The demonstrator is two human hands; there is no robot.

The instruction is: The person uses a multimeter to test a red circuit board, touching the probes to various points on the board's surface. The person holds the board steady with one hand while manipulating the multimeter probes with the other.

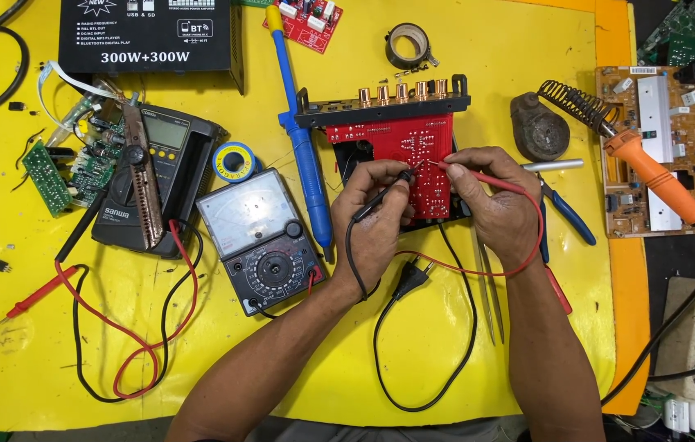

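Yellow bench [462, 360] — left hand [376, 221], right hand [491, 200] press probes on red board [413, 143]

Two bare forearms are shown from the lower edge of the head view; no sleeves, gloves, rings, bracelets or wristwatch are seen on either. The left hand [376, 225] is presented with knuckles uppermost; the right hand [496, 205] is likewise seen from the back; short, unpainted nails are visible; tendons and veins are marked along both wrists.
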